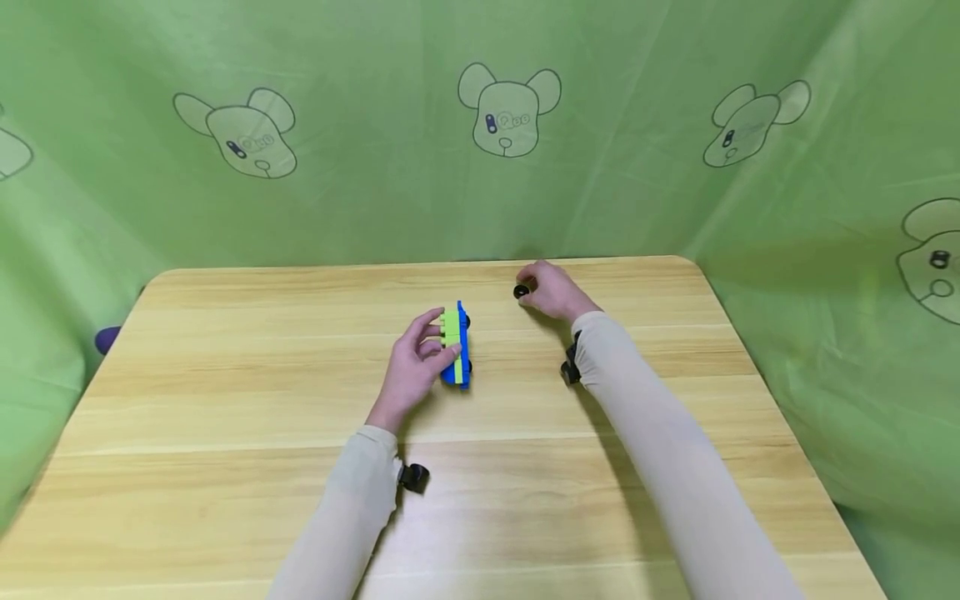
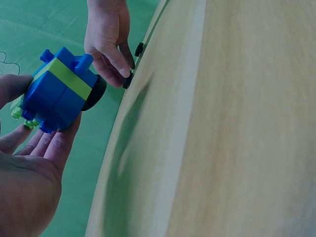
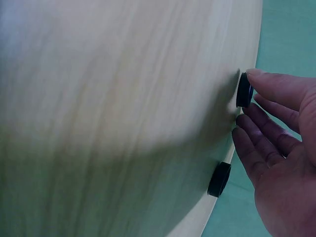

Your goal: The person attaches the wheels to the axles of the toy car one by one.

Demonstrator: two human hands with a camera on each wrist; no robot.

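Observation:
My left hand (image 1: 411, 367) grips a toy car (image 1: 452, 348) of blue and lime-green blocks, tipped on its side, thumb on the near side and fingers on the far side. Black wheels (image 2: 96, 94) show along its right face, and green studs face the palm. Toward the table's far edge, my right hand (image 1: 553, 289) pinches a small black wheel (image 3: 244, 91) between thumb and fingers, close over the tabletop. A second loose black wheel (image 3: 219, 179) sits on the table beside the right fingers; in the head view it is hidden by that hand.
A light wooden table (image 1: 480, 492) lies under both hands, its far edge just beyond the right hand. Green curtains (image 1: 375, 183) with printed bear heads hang behind it and at both sides. A purple object (image 1: 107, 339) shows past the left edge.

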